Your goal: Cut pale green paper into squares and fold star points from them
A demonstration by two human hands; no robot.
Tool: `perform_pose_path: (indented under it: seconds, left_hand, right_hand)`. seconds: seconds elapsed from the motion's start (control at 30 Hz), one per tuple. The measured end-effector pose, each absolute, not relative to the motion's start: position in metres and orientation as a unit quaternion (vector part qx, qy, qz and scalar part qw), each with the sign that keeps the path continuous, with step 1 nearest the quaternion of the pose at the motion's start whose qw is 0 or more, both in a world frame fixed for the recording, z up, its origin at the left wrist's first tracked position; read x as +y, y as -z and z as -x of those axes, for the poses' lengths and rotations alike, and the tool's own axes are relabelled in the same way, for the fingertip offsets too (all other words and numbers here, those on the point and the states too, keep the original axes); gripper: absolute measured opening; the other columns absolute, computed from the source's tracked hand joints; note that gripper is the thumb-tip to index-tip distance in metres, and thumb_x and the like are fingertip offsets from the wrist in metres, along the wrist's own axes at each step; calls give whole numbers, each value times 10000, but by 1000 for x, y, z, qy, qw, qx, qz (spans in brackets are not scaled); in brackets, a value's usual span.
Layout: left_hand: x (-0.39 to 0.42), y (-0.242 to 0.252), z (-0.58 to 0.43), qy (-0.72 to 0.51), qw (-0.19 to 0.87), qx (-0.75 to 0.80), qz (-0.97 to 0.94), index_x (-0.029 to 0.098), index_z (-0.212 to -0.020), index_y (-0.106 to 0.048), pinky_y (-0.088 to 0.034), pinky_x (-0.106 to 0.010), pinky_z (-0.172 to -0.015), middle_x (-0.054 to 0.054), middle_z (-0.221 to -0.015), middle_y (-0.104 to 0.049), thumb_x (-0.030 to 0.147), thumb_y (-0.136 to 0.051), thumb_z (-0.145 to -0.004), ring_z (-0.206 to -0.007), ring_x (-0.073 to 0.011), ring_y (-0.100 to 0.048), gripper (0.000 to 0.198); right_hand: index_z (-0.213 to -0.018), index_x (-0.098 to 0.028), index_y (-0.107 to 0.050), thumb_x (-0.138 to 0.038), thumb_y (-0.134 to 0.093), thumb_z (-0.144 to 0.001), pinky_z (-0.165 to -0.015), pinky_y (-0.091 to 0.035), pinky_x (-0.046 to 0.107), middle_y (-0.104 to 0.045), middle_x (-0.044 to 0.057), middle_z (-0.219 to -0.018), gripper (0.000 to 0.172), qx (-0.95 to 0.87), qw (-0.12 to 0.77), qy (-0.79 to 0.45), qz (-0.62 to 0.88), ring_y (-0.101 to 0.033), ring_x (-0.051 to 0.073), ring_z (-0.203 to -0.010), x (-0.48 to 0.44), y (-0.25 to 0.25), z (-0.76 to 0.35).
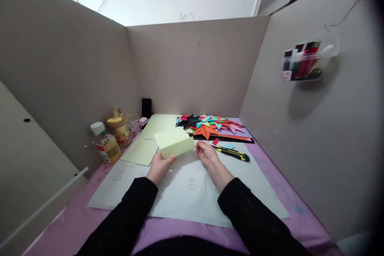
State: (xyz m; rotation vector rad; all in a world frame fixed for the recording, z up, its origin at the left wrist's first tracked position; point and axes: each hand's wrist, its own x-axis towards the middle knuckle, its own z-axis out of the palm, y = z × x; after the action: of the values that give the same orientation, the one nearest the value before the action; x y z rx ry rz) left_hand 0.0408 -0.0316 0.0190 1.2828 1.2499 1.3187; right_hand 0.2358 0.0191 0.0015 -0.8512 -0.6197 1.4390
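Folded paper (177,150) is pinched by the left hand (160,167), its long side pointed at the half-curled right hand (209,157), whose grip is unclear.

Mid-frame, the left hand (160,168) holds a folded pale yellow paper (177,140) by its lower edge; the right hand (207,158) is at its right end, contact unclear. Right of centre lies a utility knife (237,154), below a pile of paper stars (205,127). A bottle (113,151) and a jar (119,131) stand on the counter (75,224) at left.
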Motion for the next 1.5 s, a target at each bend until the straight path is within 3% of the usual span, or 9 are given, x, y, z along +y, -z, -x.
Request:
perform_pose_path:
  seconds: [0.27, 0.57, 0.73, 0.87, 0.97, 1.07, 1.23, 1.37, 1.5]
  left_hand:
    - [-32, -19, -30, -439, 548, 492, -514, 100, -870, -650, -397, -211, -456, -81, -679, -671, 328, -748, -599, -538, -155, -588, 368]
    - [-25, -15, -20, -431, 585, 508, -462, 117, -986, -571, -452, -207, -500, -99, -777, -671, 317, -706, -654, -665, -181, -652, 411]
    - [-16, -12, -3, -481, 360, 604, -523, 123, -1066, -519, -499, -317, -636, -50, -698, -638, 216, -611, -695, -655, -197, -631, 393]
    - [-28, -16, -9, -399, 104, 578, -705, 147, -1118, -550, -397, -394, -930, -145, -1094, -613, 244, -470, -822, -1053, -246, -553, 322]
    - [-52, -18, -31, -192, 103, 436, -873, 212, -1262, -477, -225, -464, -1055, -108, -1383, -419, 371, -472, -848, -1307, -279, -304, 443]
    - [-71, -15, -48, -50, 111, 405, -906, 191, -1403, -276, -162, -528, -1055, -126, -1485, -216, 538, -401, -849, -1366, -323, -119, 666]
    - [-75, -12, -51, -22, 109, 413, -904, 163, -1433, -193, -131, -546, -1054, -144, -1489, -180, 599, -285, -861, -1368, -335, -85, 725]
    - [-73, -13, -51, -24, 111, 412, -904, 131, -1431, -192, -130, -531, -1060, -165, -1480, -192, 622, -283, -848, -1368, -328, -91, 768]
    - [-81, -15, -45, -20, 106, 425, -899, 116, -1419, -229, -147, -489, -1067, -187, -1478, -170, 602, -298, -853, -1370, -307, -101, 749]
  right_hand:
    - [-1017, -209, -459, -366, -742, -569, -517, -399, 230, -570, -56, -650, 553, -432, 578, -528, 448, -534, 117, -547, 15, 1, -232]
    - [-1078, -195, -444, -283, -621, -620, -497, -350, 223, -510, -98, -543, 499, -527, 514, -489, 467, -453, 101, -460, 7, -2, -237]
    - [-1005, -211, -504, -190, -519, -633, -509, -340, 224, -523, -82, -539, 373, -614, 407, -393, 551, -461, 111, -482, 7, 4, -244]
    - [-979, -221, -517, -154, -487, -647, -544, -352, 229, -524, -76, -538, 340, -655, 372, -325, 572, -481, 121, -520, 7, 5, -246]
    - [-991, -223, -522, -156, -468, -677, -555, -374, 240, -537, -64, -554, 326, -667, 351, -308, 580, -503, 135, -540, 8, 5, -246]
    - [-1005, -200, -545, -147, -466, -696, -674, -429, 283, -612, 3, -734, 323, -686, 350, -247, 588, -565, 168, -704, 6, 2, -245]
    - [-1057, -188, -606, -170, -420, -801, -962, -365, 368, -600, 94, -1123, 318, -792, 323, -188, 483, -517, 211, -1080, -29, -3, -243]
    - [-1357, -158, -389, -273, -497, -808, -1076, -232, 429, -358, 123, -1422, 571, -860, 180, -252, 406, -291, 257, -1324, -63, 0, -245]
    - [-1403, -166, -305, -328, -496, -828, -1093, -165, 461, -234, 122, -1469, 627, -873, 114, -244, 406, -157, 278, -1368, -73, -1, -246]
